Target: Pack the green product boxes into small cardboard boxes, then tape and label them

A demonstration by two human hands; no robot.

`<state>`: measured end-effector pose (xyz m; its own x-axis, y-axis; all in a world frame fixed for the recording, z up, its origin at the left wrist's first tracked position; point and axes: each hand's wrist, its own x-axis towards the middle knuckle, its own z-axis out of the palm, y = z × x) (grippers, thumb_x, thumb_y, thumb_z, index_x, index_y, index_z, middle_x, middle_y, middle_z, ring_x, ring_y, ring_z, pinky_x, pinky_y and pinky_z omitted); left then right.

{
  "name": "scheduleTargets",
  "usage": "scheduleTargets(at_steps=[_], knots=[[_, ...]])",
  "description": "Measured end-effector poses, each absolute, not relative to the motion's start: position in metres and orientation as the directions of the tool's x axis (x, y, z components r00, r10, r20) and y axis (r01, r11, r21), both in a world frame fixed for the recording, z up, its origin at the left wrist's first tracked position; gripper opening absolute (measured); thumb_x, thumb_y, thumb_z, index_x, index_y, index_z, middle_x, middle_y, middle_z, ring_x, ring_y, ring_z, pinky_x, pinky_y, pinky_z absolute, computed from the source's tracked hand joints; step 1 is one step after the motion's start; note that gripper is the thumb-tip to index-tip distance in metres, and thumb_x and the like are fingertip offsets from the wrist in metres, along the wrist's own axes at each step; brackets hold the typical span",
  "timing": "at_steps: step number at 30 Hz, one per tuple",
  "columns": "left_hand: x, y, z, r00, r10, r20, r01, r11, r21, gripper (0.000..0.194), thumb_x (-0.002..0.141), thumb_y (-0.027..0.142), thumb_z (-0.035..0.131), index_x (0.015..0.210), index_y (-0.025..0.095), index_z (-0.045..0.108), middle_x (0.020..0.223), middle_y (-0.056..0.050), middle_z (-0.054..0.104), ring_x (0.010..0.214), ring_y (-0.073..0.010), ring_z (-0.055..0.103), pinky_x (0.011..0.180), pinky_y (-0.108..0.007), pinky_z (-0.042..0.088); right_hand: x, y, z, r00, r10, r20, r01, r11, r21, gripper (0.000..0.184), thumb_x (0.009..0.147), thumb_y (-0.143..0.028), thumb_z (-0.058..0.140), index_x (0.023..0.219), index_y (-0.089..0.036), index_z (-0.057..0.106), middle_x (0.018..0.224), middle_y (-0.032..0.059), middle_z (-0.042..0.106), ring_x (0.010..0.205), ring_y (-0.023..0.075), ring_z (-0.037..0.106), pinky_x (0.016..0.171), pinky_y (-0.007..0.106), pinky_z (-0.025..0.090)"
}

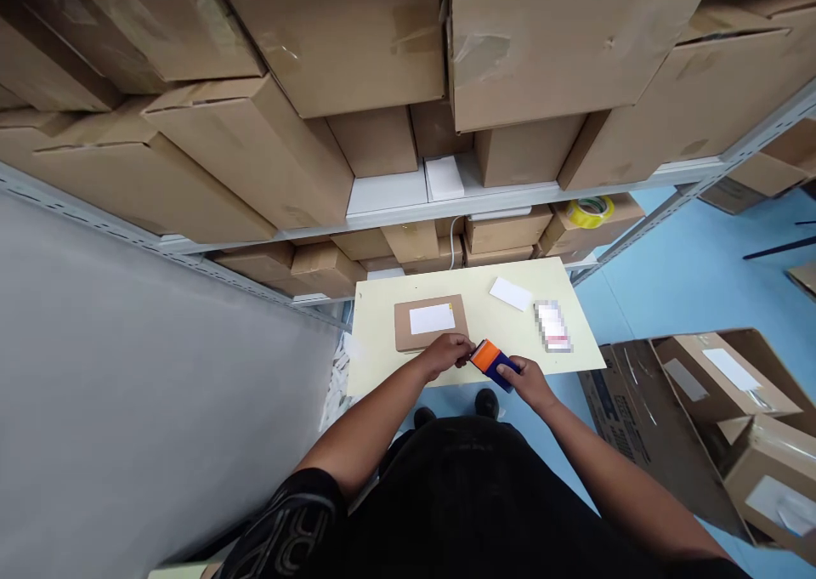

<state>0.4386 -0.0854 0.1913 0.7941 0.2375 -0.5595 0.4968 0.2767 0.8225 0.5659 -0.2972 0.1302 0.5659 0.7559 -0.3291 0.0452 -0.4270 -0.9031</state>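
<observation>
A small flat packet (490, 356), orange at one end and dark blue at the other, is held over the table's near edge. My right hand (525, 378) is closed around its dark blue end, thumb on top. At the packet's orange end, the fingers of my left hand (450, 353) are pinched together by the corner; what lies between them is too small to make out. Just beyond my left hand, a flat brown cardboard box (403, 324) with a white label (432, 319) lies on the pale yellow table (376, 366).
A white card (510, 293) and a blurred-out item (553, 327) lie at the table's right. Shelves of cardboard boxes (376, 43) rise behind, with a yellow tape roll (590, 212) on one box. An open carton (669, 426) holding parcels stands right; a grey wall (159, 375) is left.
</observation>
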Motion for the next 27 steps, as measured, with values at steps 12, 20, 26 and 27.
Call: scheduleTargets(at_steps=[12, 20, 26, 27], knots=[[0.407, -0.081, 0.172, 0.836, 0.267, -0.479, 0.524, -0.128, 0.842, 0.029, 0.090, 0.038, 0.058, 0.085, 0.018, 0.078, 0.067, -0.002, 0.071, 0.063, -0.0163, 0.066, 0.062, -0.026, 0.050, 0.511, -0.298, 0.139, 0.681, 0.620, -0.390, 0.039, -0.562, -0.826, 0.056, 0.079, -0.071, 0.066, 0.057, -0.023, 0.049, 0.051, -0.0034, 0.047, 0.053, 0.0139, 0.043, 0.051, 0.027, 0.030], [0.453, -0.042, 0.184, 0.757, 0.482, -0.441, 0.629, -0.354, 0.692, 0.025, 0.092, 0.037, 0.059, 0.085, 0.018, 0.074, 0.078, -0.003, 0.074, 0.072, -0.0183, 0.067, 0.066, -0.027, 0.049, 0.564, -0.333, 0.110, 0.632, 0.520, -0.574, -0.115, -0.670, -0.733, 0.059, 0.080, -0.075, 0.062, 0.059, -0.020, 0.062, 0.052, 0.0017, 0.060, 0.054, 0.0174, 0.056, 0.052, 0.027, 0.035], [0.520, -0.027, 0.181, 0.861, 0.216, -0.461, 0.415, -0.824, 0.387, 0.029, 0.096, 0.024, 0.047, 0.100, 0.021, 0.075, 0.108, -0.005, 0.077, 0.098, -0.0202, 0.069, 0.083, -0.027, 0.052, 0.564, -0.351, 0.077, 0.531, 0.448, -0.719, -0.414, -0.602, -0.682, 0.057, 0.078, -0.072, 0.068, 0.061, -0.018, 0.065, 0.055, 0.0051, 0.065, 0.055, 0.0190, 0.059, 0.052, 0.028, 0.039], [0.535, -0.028, 0.177, 0.847, 0.197, -0.493, 0.394, -0.856, 0.335, 0.028, 0.095, 0.022, 0.048, 0.102, 0.020, 0.075, 0.111, -0.007, 0.076, 0.101, -0.0209, 0.069, 0.085, -0.028, 0.052, 0.561, -0.349, 0.073, 0.520, 0.441, -0.731, -0.452, -0.584, -0.674, 0.057, 0.078, -0.072, 0.068, 0.060, -0.018, 0.064, 0.054, 0.0050, 0.064, 0.054, 0.0187, 0.058, 0.051, 0.029, 0.038]])
